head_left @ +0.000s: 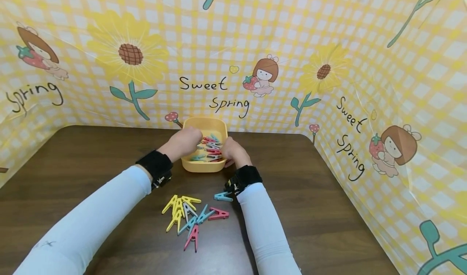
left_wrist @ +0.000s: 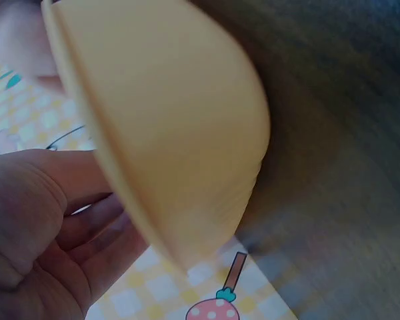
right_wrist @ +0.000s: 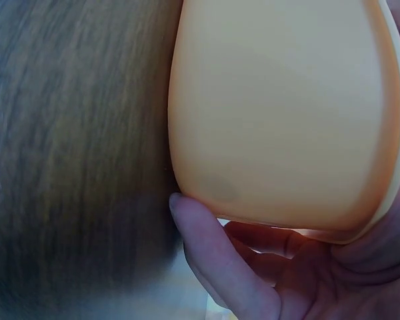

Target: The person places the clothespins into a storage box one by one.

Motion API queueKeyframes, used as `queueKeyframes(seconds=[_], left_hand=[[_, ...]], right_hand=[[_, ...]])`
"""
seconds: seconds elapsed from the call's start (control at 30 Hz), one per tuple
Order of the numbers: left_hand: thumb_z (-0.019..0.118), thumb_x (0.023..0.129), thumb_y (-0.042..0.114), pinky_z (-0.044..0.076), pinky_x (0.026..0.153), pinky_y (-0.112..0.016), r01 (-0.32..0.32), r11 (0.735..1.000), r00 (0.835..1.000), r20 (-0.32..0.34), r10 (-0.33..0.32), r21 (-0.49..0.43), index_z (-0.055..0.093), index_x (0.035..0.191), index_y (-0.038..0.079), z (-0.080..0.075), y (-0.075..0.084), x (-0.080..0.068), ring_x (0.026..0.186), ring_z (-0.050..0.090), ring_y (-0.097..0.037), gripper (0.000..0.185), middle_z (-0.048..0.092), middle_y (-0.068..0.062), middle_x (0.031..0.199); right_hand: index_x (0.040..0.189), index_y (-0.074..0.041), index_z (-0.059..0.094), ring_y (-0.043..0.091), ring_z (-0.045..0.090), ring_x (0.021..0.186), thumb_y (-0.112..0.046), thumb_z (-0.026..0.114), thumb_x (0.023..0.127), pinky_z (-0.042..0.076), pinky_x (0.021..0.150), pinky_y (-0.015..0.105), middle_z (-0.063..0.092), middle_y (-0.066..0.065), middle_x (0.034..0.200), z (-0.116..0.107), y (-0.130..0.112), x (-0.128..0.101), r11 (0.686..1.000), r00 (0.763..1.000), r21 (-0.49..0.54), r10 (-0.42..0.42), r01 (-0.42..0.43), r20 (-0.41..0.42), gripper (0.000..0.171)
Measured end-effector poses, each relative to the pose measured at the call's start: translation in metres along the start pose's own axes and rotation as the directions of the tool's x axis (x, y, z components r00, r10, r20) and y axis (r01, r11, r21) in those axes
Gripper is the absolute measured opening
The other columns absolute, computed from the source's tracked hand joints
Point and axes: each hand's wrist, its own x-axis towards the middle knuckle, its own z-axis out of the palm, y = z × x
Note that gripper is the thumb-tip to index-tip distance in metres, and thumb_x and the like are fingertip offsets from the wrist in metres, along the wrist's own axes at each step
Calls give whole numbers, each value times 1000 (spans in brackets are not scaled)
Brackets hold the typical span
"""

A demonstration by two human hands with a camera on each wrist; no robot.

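Gripping yellow bowl (head_left: pixel 204 166) (clothespins (head_left: pixel 209 148) inside): right hand (head_left: pixel 235 152).

We're looking at a staged tabletop booth rather than any lived-in room. A dark wood-grain table (head_left: pixel 91 161) sits boxed in on three sides by a glossy yellow gingham sheet (head_left: pixel 277 32), printed with sunflowers, cartoon girls holding strawberries and the words "Sweet Spring". The sheet creases and catches light like thin plastic, hung as a backdrop. Black wrist straps (head_left: pixel 157 167) on white sleeves carry cameras, so this reads as a recording setup.
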Motion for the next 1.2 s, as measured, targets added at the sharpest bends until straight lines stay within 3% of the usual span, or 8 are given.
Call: queueKeyframes(seconds=[0.23, 0.5, 0.57, 0.73, 0.77, 0.9, 1.1, 1.2], left_hand=[[70, 101, 5, 56, 70, -39, 87, 995, 994, 64, -89, 42, 71, 96, 3, 11, 4, 4, 78, 62, -22, 6, 67, -9, 87], [65, 103, 4, 58, 77, -41, 95, 995, 990, 100, -97, 25, 72, 98, 3, 17, 3, 4, 81, 64, -24, 9, 70, -10, 92], [62, 105, 4, 58, 78, -40, 85, 996, 992, 95, -85, 14, 74, 100, 3, 27, -6, 9, 81, 64, -23, 12, 72, -11, 94], [65, 103, 4, 64, 94, -46, 83, 997, 992, 93, -82, -1, 78, 115, 2, 29, -7, 8, 101, 74, -28, 17, 79, -16, 115], [67, 101, 2, 64, 98, -49, 94, 996, 991, 99, -94, 2, 78, 117, 1, 19, 2, 3, 106, 75, -32, 20, 79, -18, 119], [71, 99, 5, 63, 102, -52, 66, 998, 996, 65, -67, 12, 78, 124, 1, 20, 0, 2, 117, 75, -35, 26, 79, -20, 126], [80, 96, 12, 64, 98, -50, 26, 999, 1000, 3, -26, 23, 81, 119, 4, 22, -1, -1, 112, 75, -32, 24, 81, -15, 119], [82, 94, 14, 63, 96, -49, -34, 999, 998, -50, 35, 34, 83, 115, 6, 22, 1, -3, 107, 75, -32, 23, 83, -13, 113]], right_hand=[[164, 2, 27, 37, 76, 97, -5, 42, 113, 69, 70, 40, 53, 26, 154, -2, -3, -2, 1000, 1000, -6, -19, 19, 11, 54], [163, 1, 29, 36, 77, 96, -3, 44, 112, 69, 67, 40, 55, 26, 150, -2, -2, -3, 1000, 1000, -3, -19, 19, 6, 54], [161, 2, 31, 36, 77, 96, -3, 45, 111, 69, 68, 40, 55, 26, 149, -1, -1, -2, 1000, 1000, 1, -28, 28, 10, 52], [154, 3, 39, 36, 78, 94, -1, 46, 110, 69, 68, 41, 58, 25, 144, 1, 1, 0, 999, 999, 0, -42, 42, 8, 44], [154, 3, 39, 36, 78, 94, -1, 46, 110, 69, 68, 41, 58, 25, 144, 1, 1, 0, 999, 999, 1, -40, 40, 8, 44], [158, 2, 35, 37, 77, 97, -3, 45, 111, 69, 70, 42, 56, 25, 147, -2, -1, -2, 1000, 1000, 5, -25, 25, 6, 48], [156, 1, 38, 33, 77, 92, -6, 45, 113, 70, 72, 41, 58, 22, 145, -3, -2, -2, 1000, 1000, -22, 0, 0, 11, 45], [155, 1, 39, 34, 77, 93, -6, 44, 113, 70, 73, 41, 58, 23, 145, -4, -2, -1, 1000, 1000, -24, 9, -9, 16, 43]])
